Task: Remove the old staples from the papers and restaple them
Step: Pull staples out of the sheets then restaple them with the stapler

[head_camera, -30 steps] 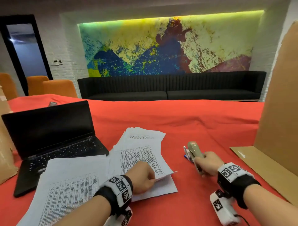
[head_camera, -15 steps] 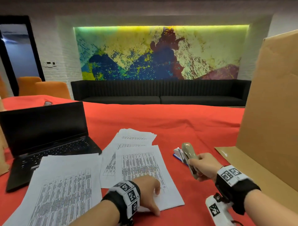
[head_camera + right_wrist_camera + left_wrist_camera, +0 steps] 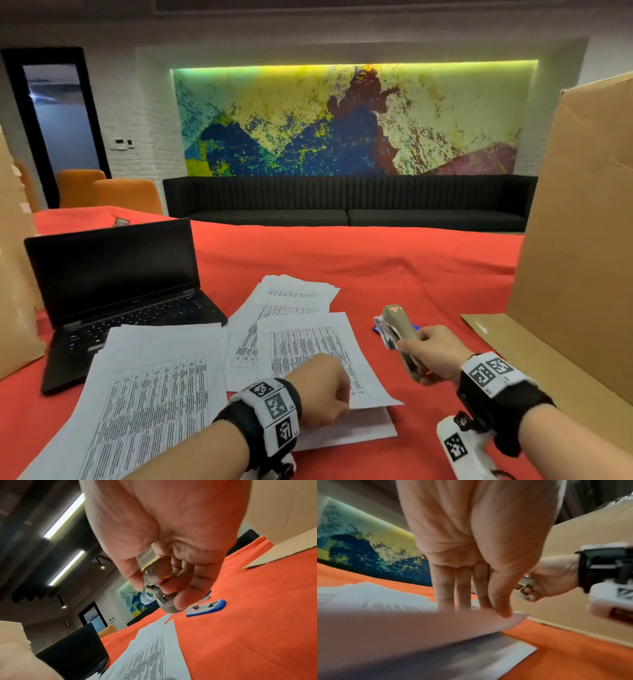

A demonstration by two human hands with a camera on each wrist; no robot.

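The white printed sheets [image 3: 308,356] lie on the red-clothed surface [image 3: 394,274], their near corner pinched up by the left hand [image 3: 322,394]. The beige metal stapler [image 3: 399,329] is gripped by the right hand [image 3: 435,353], just to their right, nose pointing away.

Your grey-beige metal stapler [image 3: 400,337] raised off the red tablecloth [image 3: 394,270], your white printed paper sheets [image 3: 308,346] left of it, top sheet's near corner lifted
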